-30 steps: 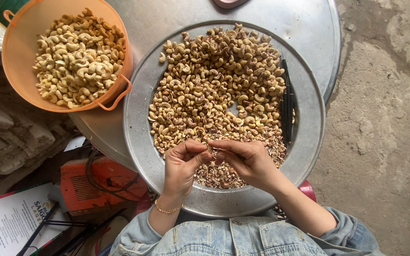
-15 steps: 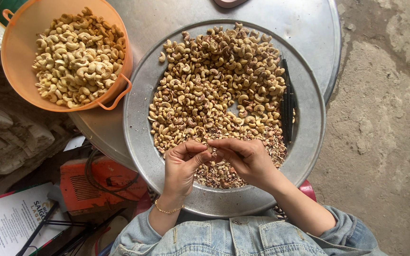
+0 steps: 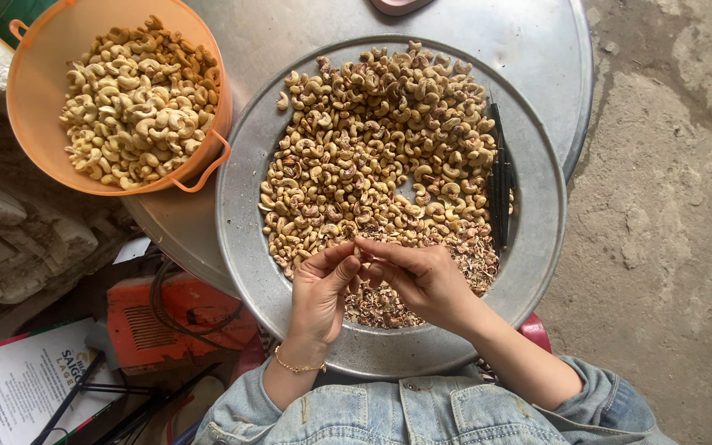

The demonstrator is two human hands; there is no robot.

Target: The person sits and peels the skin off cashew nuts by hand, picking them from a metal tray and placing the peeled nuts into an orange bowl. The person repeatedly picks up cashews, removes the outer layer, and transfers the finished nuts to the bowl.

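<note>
Almost nothing has shifted since the earlier frames — both hands sit at the same spot over the near part of the tray, fingertips meeting as before.

From the head camera: the left hand [image 3: 320, 290] and the right hand [image 3: 423, 278] come together above a round metal tray [image 3: 537, 247], thumbs and forefingers pinching one small cashew nut [image 3: 362, 261] between them (it is mostly hidden by the fingertips, so its state cannot be told). The other fingers curl loosely inward. A thin gold bracelet [image 3: 297, 367] circles the left wrist, and denim sleeves [image 3: 422, 412] fill the bottom edge.

Inside the tray, a heap of brown-skinned cashews [image 3: 372, 148] covers the far and middle part, while a patch of husk scraps [image 3: 463, 259] lies just beneath and beside the right hand. A dark slim tool [image 3: 500, 185] rests along the heap's right side. The tray sits on a round metal tabletop [image 3: 521, 49].

To the left, touching the tray's rim — an orange plastic bucket [image 3: 35, 74] holding pale peeled cashews [image 3: 138, 99]. Below it stands an orange device [image 3: 170, 321] with a dark cord.
</note>
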